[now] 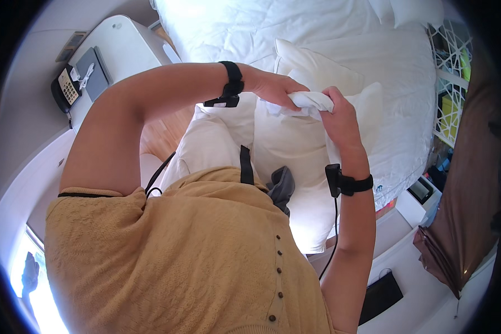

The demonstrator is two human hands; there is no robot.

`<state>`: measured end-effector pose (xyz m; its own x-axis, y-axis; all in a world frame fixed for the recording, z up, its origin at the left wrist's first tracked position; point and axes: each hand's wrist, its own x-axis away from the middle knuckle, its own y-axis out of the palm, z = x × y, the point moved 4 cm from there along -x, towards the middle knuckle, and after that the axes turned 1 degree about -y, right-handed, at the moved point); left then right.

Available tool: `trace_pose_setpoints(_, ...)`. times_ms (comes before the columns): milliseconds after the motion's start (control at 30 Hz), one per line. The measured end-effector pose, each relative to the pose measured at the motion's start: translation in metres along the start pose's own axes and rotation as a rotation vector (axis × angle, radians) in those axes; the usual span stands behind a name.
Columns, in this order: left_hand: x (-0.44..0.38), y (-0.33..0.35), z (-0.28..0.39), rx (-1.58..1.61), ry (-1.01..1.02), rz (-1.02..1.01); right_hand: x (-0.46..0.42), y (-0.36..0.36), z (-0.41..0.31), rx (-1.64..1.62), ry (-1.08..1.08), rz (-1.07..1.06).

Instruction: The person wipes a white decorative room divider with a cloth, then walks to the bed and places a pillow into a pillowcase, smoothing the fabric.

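Note:
Over the bed, both hands grip a bunched white cloth, which looks folded or twisted into a thick roll. My left hand has its thumb and fingers around the cloth's left end. At the right end, my right hand pinches it between thumb and fingers. Beneath and behind the hands lie white pillows on a white quilt. More white bedding hangs over the near side in front of my body. A grey cloth is at my waist.
To the left, a white desk carries a telephone and a grey folder with a white cable on it. A white lattice panel borders the bed's right side. Brown curtain-like fabric hangs further right, near a white box.

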<state>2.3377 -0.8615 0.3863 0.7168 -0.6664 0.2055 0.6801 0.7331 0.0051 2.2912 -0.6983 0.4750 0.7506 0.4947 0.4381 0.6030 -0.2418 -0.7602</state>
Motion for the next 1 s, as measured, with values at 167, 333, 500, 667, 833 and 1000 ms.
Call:
trace_pose_setpoints(167,-0.014,-0.016,0.010,-0.572,0.095,-0.105,0.005,0.010,0.004,0.289,-0.211,0.161)
trace_pose_setpoints(333,-0.012,-0.019,-0.001,-0.177,-0.104,-0.114,0.009,0.018,0.012,0.228,-0.153,0.107)
trace_pose_setpoints(500,0.003,-0.011,0.010,0.354,-0.178,-0.116,0.001,0.006,0.012,-0.261,0.099,-0.120)
trace_pose_setpoints(667,0.000,-0.003,0.021,-0.007,-0.099,-0.137,0.005,0.010,0.035,-0.332,0.096,-0.028)
trace_pose_setpoints(833,-0.003,-0.021,0.008,-0.705,0.167,-0.080,0.024,0.029,-0.006,-0.110,0.129,-0.267)
trace_pose_setpoints(1000,0.018,0.015,-0.009,-0.730,0.348,-0.246,0.038,0.058,-0.009,-0.087,0.001,-0.406)
